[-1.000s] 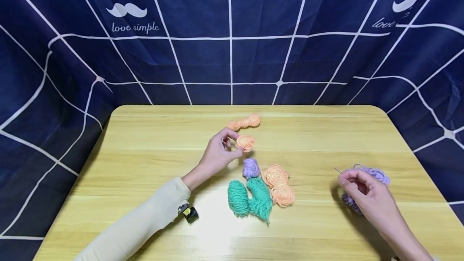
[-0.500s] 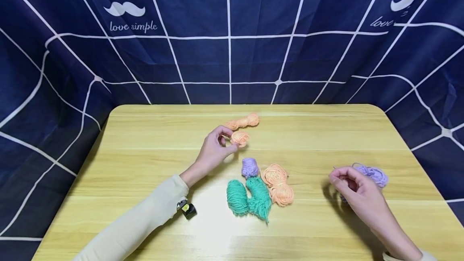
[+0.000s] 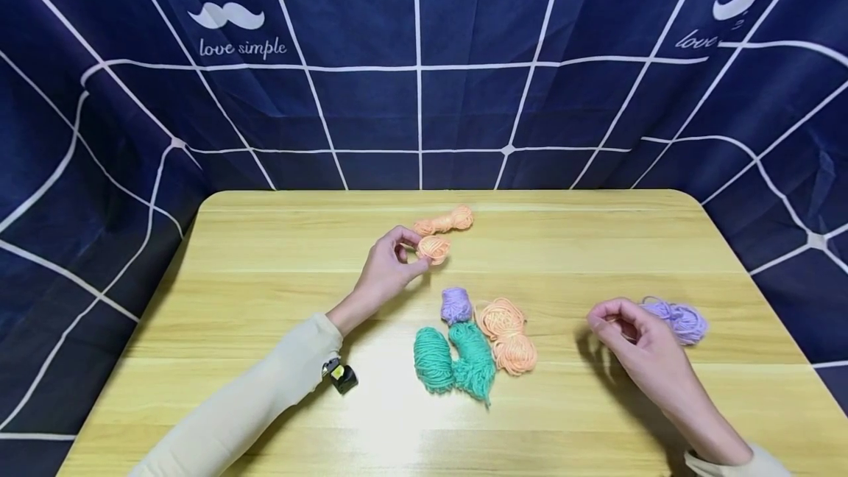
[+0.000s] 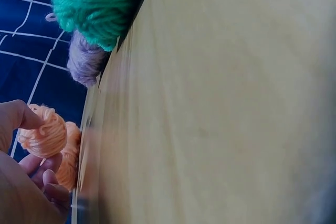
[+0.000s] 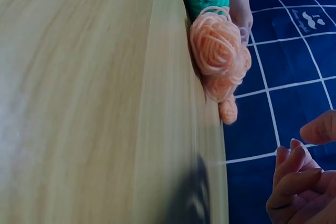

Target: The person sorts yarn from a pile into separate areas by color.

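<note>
Peach-orange yarn wound into a small, rounded ball sits at the far side of the pale wood-grain table, just in front of a peach-orange, dumbbell-shaped yarn bundle. My left hand pinches it, thumb on one side and fingertips on the other; I can't tell whether its underside touches the wood.

That light grip is where I see the likeliest trouble. Soft strands squash, so if I pinch only the outer wraps, some could slide off and the ball could slump or unwind. Letting go unevenly might make it roll, since it is round. With the dumbbell-shaped bundle so near, a careless nudge could shove that one toward the back edge, or hook a loop of one on the other.

Nearer me, a lilac, stubby yarn roll, a green, oval yarn skein, a green, frayed yarn skein and a peach-orange, figure-eight yarn bundle lie close together. Drawing my cream sleeve back low across them could snag the frayed ends and drag several at once.

My right hand hovers with fingers loosely bent, thumb apart from them, nothing visible between. Behind it lies a lilac, loosely looped yarn skein; swinging outward without looking might catch a loop and pull it undone.
</note>
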